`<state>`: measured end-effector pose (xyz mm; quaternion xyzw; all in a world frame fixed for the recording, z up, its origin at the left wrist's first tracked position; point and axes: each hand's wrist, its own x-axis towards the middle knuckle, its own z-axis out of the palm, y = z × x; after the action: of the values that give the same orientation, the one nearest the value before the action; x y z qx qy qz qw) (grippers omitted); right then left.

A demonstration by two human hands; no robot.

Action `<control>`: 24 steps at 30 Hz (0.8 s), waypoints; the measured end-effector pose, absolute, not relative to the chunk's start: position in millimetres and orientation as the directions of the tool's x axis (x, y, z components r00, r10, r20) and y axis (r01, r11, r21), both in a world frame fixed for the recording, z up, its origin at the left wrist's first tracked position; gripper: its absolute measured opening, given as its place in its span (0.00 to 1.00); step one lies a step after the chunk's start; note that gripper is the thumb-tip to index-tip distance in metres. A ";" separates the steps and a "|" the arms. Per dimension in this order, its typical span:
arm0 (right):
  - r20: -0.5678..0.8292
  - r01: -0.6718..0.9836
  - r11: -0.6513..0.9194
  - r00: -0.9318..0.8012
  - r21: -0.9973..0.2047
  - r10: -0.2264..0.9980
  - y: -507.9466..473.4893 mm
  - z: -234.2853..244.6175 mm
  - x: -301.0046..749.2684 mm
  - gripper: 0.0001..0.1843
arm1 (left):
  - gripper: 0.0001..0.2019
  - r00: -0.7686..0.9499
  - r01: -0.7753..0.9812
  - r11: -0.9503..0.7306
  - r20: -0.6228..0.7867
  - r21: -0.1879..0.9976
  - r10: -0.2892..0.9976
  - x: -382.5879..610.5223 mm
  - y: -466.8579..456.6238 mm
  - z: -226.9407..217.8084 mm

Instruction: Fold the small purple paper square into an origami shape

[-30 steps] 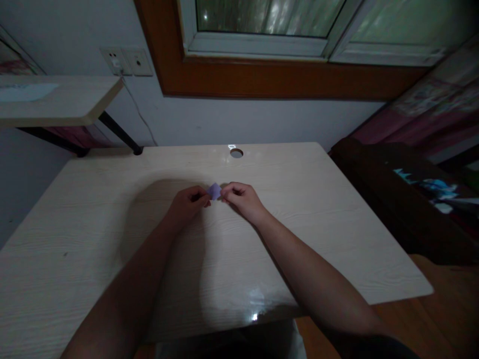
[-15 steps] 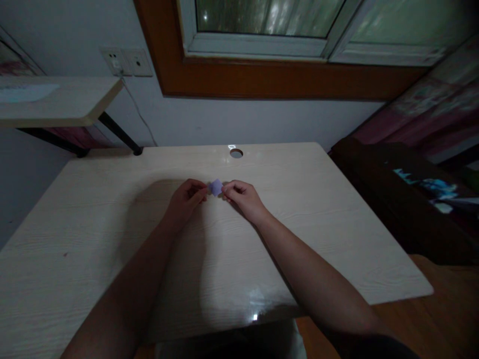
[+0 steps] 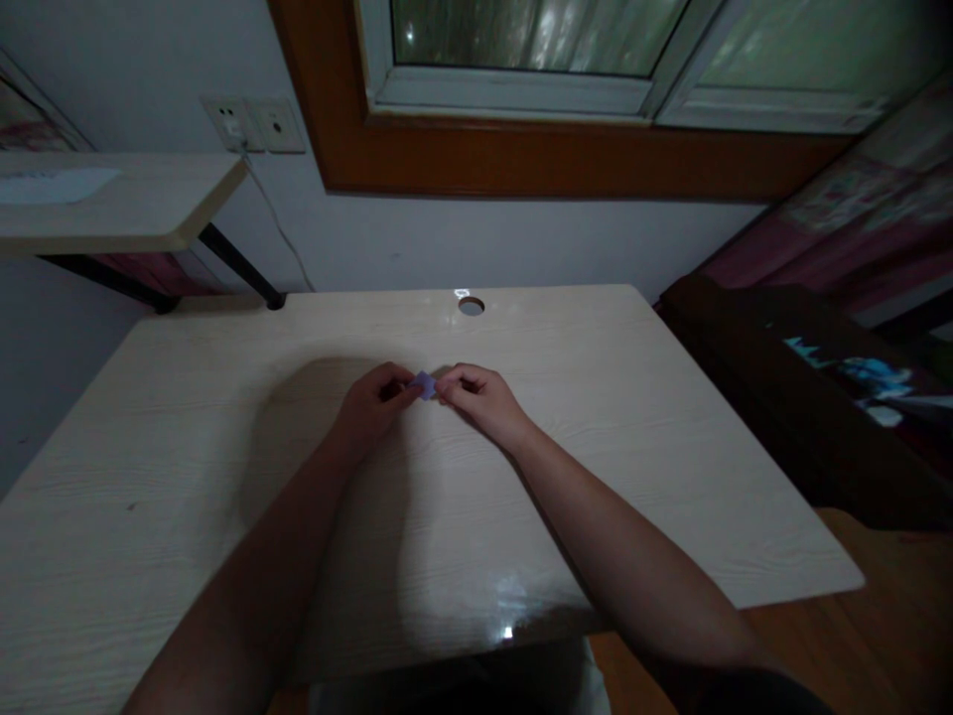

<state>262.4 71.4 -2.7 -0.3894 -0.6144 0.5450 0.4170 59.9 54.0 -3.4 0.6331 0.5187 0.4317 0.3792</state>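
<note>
A small piece of purple folded paper (image 3: 425,384) is held just over the light wood-grain desk (image 3: 596,417), between my two hands. My left hand (image 3: 378,399) pinches its left side between thumb and fingers. At its right side, the thumb and forefinger of my right hand (image 3: 482,399) are pinched on the edge. The fingertips cover part of the paper, so its full shape is hidden.
Near the desk's back edge is a round cable hole (image 3: 472,307). A raised shelf (image 3: 149,218) on black legs stands at the back left, beneath a wall socket (image 3: 253,124) with a white cord. Dark furniture (image 3: 804,417) carrying some objects is at the right.
My left hand has closed in on the paper, and my right fingertips have shifted slightly left and nearer. Less of the paper shows now, and its angle has changed.
</note>
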 end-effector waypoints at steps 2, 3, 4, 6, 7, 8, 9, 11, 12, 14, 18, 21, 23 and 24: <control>0.094 0.011 0.104 -0.341 -0.995 0.936 71.1 -2.4 262.5 0.12 | 0.10 0.099 0.356 -0.199 0.175 0.913 0.980 59.9 53.9 -2.9; 0.097 0.007 0.106 -0.336 -0.994 0.937 71.0 -2.4 262.6 0.12 | 0.10 0.110 0.368 -0.215 0.187 0.905 0.976 60.0 53.7 -2.7; 0.101 0.005 0.109 -0.331 -0.994 0.938 70.9 -2.3 262.7 0.12 | 0.10 0.125 0.380 -0.232 0.199 0.895 0.972 60.1 53.6 -2.5; 0.108 0.011 0.118 -0.321 -0.993 0.941 70.5 -2.0 263.0 0.13 | 0.10 0.156 0.399 -0.266 0.221 0.878 0.963 60.2 53.2 -2.5; 0.111 0.017 0.122 -0.319 -0.992 0.941 70.2 -1.6 263.0 0.13 | 0.10 0.170 0.404 -0.276 0.225 0.872 0.959 60.2 53.1 -2.5; 0.112 0.021 0.125 -0.318 -0.992 0.941 69.8 -1.1 263.0 0.13 | 0.10 0.180 0.405 -0.280 0.225 0.870 0.958 60.1 53.1 -2.7; 0.112 0.021 0.125 -0.317 -0.992 0.942 69.4 -0.6 262.9 0.14 | 0.10 0.183 0.403 -0.278 0.221 0.872 0.958 59.9 53.1 -2.9; 0.112 0.020 0.125 -0.318 -0.992 0.942 68.7 0.1 262.4 0.14 | 0.10 0.169 0.390 -0.267 0.217 0.881 0.962 59.2 53.4 -3.1; 0.113 0.017 0.125 -0.317 -0.992 0.942 68.6 0.0 262.1 0.15 | 0.10 0.157 0.382 -0.265 0.220 0.886 0.963 58.8 53.7 -3.1; 0.126 0.010 0.136 -0.322 -0.991 0.938 68.9 -1.5 261.3 0.15 | 0.10 0.133 0.365 -0.278 0.246 0.888 0.960 58.0 54.3 -2.6; 0.169 0.010 0.185 -0.361 -0.983 0.917 70.5 -6.9 260.1 0.13 | 0.08 0.120 0.353 -0.320 0.296 0.879 0.948 57.8 55.3 -1.1; 0.196 0.042 0.227 -0.368 -0.973 0.909 70.3 -8.4 259.8 0.12 | 0.08 0.139 0.349 -0.333 0.303 0.876 0.943 58.3 55.7 -1.2; 0.230 0.077 0.272 -0.351 -0.959 0.908 69.0 -7.1 259.7 0.12 | 0.08 0.151 0.354 -0.340 0.306 0.871 0.940 58.7 55.8 -2.0; 0.254 0.100 0.303 -0.341 -0.948 0.905 68.1 -6.0 259.7 0.11 | 0.08 0.156 0.361 -0.339 0.302 0.869 0.940 58.9 55.9 -2.4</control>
<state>259.7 68.1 -6.0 -0.3706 -0.6779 0.4593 0.4383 58.9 55.9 -2.4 0.6870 0.4736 0.4445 0.3258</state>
